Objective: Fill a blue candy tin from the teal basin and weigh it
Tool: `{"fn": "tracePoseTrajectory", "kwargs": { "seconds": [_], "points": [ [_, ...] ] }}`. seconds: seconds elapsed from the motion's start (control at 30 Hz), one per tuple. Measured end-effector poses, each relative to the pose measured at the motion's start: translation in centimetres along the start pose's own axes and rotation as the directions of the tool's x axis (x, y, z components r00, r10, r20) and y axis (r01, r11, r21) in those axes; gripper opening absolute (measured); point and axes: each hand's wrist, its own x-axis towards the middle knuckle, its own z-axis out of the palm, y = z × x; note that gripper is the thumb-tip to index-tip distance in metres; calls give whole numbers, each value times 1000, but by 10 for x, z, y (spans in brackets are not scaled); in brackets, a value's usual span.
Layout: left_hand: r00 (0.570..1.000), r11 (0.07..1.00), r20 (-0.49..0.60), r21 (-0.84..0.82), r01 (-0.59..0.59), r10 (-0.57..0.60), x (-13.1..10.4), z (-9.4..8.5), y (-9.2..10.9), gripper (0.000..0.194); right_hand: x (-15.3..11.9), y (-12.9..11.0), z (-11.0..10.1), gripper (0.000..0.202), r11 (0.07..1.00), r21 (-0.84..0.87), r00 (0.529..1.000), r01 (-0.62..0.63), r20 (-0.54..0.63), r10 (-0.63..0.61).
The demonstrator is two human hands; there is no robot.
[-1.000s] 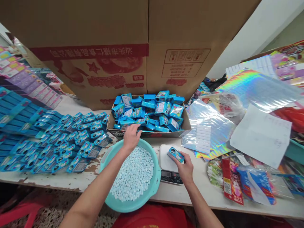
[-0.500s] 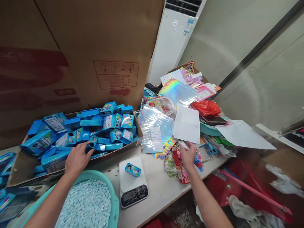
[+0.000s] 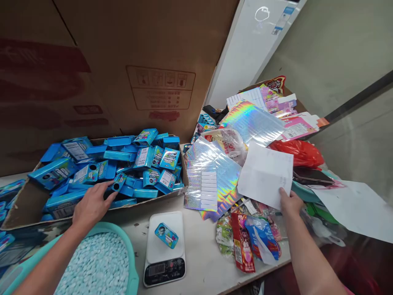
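Observation:
My left hand is at the front edge of a long cardboard carton, thumb and fingers closed on the end of a small blue candy tin. Around it lie many more blue tins and boxes. My right hand pinches the lower right corner of a white sheet of paper, which partly covers shiny holographic sheets. Between the hands, a white kitchen scale carries one small blue tin. A turquoise basin of pale blue candies is under my left forearm.
Candy packets lie near the table edge below my right hand. A dark phone and a red plastic bag are to the right, beside another paper sheet. A large cardboard box stands behind the carton.
The view has shifted. My right hand has moved right, from above the candy packets to the paper's corner, and has taken hold of it. My left hand stays at the same tin.

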Motion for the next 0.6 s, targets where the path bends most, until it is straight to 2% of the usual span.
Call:
{"fn": "tracePoseTrajectory", "kwargs": {
  "seconds": [0.2, 0.33, 0.4, 0.5, 0.53, 0.6],
  "points": [
    [1000, 1000, -1, 9, 12, -12, -3, 0, 2, 46, -33, -34, -47, 41, 966, -66, 962, 251, -96, -257],
    [1000, 1000, 12, -21, -2, 2, -5, -2, 4, 44, -64, -72, -77, 47, 899, -34, 891, 437, -124, -437],
    [1000, 1000, 8, -28, -7, 7, -6, -4, 5, 44, -78, -89, -84, 51, 862, 12, 857, 508, -116, -503],
    [1000, 999, 27, -34, -3, 4, -6, -7, 7, 46, -95, -104, -71, 55, 850, 112, 852, 514, 46, -521],
    [999, 1000, 41, -30, 11, -10, -7, -8, 9, 46, -100, -106, -59, 55, 849, 139, 840, 510, 131, -527],
    [996, 999, 70, -15, 48, -47, -7, -11, 11, 45, -107, -106, -27, 54, 839, 164, 786, 519, 294, -544]
  ]
}}
